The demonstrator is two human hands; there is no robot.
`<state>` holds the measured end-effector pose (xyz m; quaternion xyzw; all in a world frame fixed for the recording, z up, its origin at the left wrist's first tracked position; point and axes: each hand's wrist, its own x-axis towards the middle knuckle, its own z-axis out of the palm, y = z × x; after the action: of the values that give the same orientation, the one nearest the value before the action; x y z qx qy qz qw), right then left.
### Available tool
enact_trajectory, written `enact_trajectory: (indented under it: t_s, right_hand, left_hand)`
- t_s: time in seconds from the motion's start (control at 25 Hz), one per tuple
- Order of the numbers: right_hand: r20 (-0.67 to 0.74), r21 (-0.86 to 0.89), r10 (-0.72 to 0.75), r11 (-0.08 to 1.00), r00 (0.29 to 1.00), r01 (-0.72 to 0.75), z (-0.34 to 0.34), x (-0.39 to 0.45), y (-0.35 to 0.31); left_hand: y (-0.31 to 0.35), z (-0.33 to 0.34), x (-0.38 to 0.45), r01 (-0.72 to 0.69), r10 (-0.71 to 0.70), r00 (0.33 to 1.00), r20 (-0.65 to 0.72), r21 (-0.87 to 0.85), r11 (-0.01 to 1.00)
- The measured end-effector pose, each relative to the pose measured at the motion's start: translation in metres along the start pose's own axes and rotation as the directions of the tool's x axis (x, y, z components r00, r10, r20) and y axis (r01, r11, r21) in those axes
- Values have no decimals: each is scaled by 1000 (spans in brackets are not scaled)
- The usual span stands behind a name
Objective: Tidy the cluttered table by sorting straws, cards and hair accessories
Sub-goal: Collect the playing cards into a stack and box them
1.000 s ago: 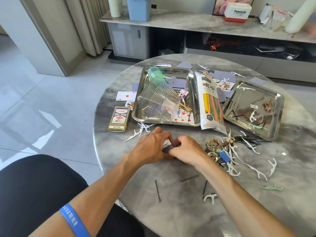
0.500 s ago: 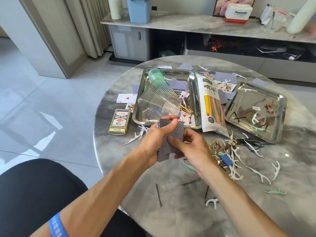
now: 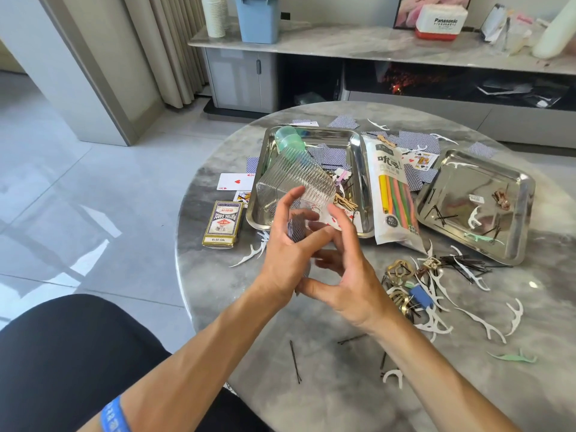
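Blue-backed cards (image 3: 295, 229), flat on the table a second ago, now gathered upright.
Left hand (image 3: 288, 244) grasps the stack; right hand (image 3: 349, 275), blurred, seems released beside it.

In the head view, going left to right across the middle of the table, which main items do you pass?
Card box → left steel tray holding the ribbed clear container → straw packet → right steel tray.
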<state>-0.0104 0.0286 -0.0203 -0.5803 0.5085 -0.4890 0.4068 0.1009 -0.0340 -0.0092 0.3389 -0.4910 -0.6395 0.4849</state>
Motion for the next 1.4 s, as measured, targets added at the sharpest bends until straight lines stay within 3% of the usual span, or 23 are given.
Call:
enact_trajectory:
  t_s: [0.12, 0.24, 0.32, 0.44, 0.52, 0.6, 0.72, 0.76, 0.84, 0.88, 0.96, 1.0, 1.08, 1.28, 1.4]
  right_hand:
    - [45, -84, -8, 996, 999, 12, -6, 1, 6]
    - [41, 4, 49, 999, 998, -50, -1, -1, 13]
    - [14, 59, 53, 997, 998, -54, 3, 0, 15]
    - [-55, 60, 6, 998, 998, -2, 8, -2, 16]
    - [-115, 67, -7, 998, 993, 15, 14, -5, 16]
    - [-156, 47, -34, 998, 987, 42, 19, -6, 14]
    - [-222, -260, -218, 953, 950, 157, 13, -3, 18]
    - [-178, -400, -271, 898, 946, 182, 10, -4, 21]
    - [-74, -551, -226, 821, 971, 149, 9, -11, 30]
    - [-68, -575, -185, 810, 980, 113, 11, -15, 33]
    - [-101, -565, -155, 822, 983, 72, 17, -18, 38]
    - [-110, -558, -156, 827, 982, 69, 19, -19, 38]
    - [-158, -502, -197, 860, 968, 93, 17, -18, 32]
    - [-210, -405, -268, 899, 940, 166, 1, -10, 1]
    - [-212, -242, -160, 964, 964, 107, -8, -11, -21]
  left_hand:
    - [-8, 2, -5, 104, -100, 989, 110, -33, 994]
    - [-11, 2, -8, 269, -266, 953, 148, 3, 963]
    - [-13, 4, -8, 268, -267, 958, 101, 5, 964]
    - [-10, 8, -6, 311, -308, 950, 49, -204, 928]
    - [-8, 6, -5, 371, -391, 920, -10, -301, 879]
    - [-8, 5, -4, 411, -455, 883, -112, -284, 866]
    - [3, -7, 9, 314, -320, 889, -326, -74, 947]
    - [10, -16, 16, 255, -228, 888, -398, 14, 967]
    - [24, -42, 30, 175, -1, 861, -508, 294, 940]
    - [27, -55, 34, 200, 97, 845, -526, 478, 855]
    - [24, -77, 35, 348, 183, 841, -509, 769, 536]
    - [18, -84, 34, 407, 155, 855, -495, 826, 390]
    - [5, -89, 33, 496, 59, 846, -530, 822, 280]
    - [-1, -103, 39, 536, 82, 781, -619, 733, 419]
    - [29, -98, 42, 394, 276, 787, -551, 794, 462]
